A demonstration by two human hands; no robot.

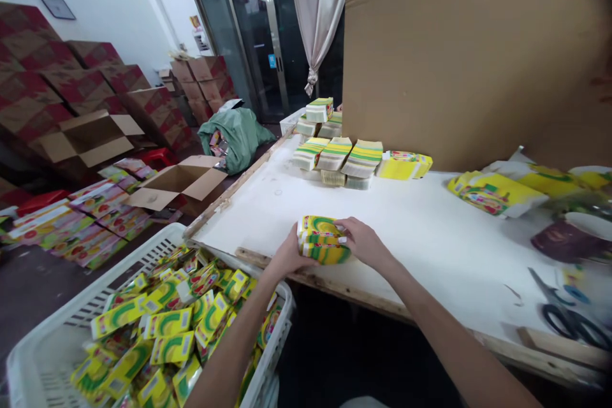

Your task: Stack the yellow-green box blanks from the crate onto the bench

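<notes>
Near the front edge of the white table (pixel 229 220), my left hand (pixel 289 252) wraps the left side of several small yellow-and-green packets (pixel 322 239) held together. My right hand (pixel 361 239) grips the same packets from the right, its fingers bent over their upper corner. Below and left of my left forearm, a white plastic basket (pixel 36 347) holds many loose yellow-and-green packets (pixel 167 325) like these. Farther back on the table stand stacks of flat yellow-and-green printed cartons (pixel 361 159).
A large cardboard sheet (pixel 444 57) stands along the table's back. At the right lie black scissors (pixel 568 315), a wooden strip (pixel 564 347), a dark cup (pixel 561 239) and yellow bags (pixel 495 191). Open boxes (pixel 184 182) and a green sack (pixel 243 137) are on the floor at left.
</notes>
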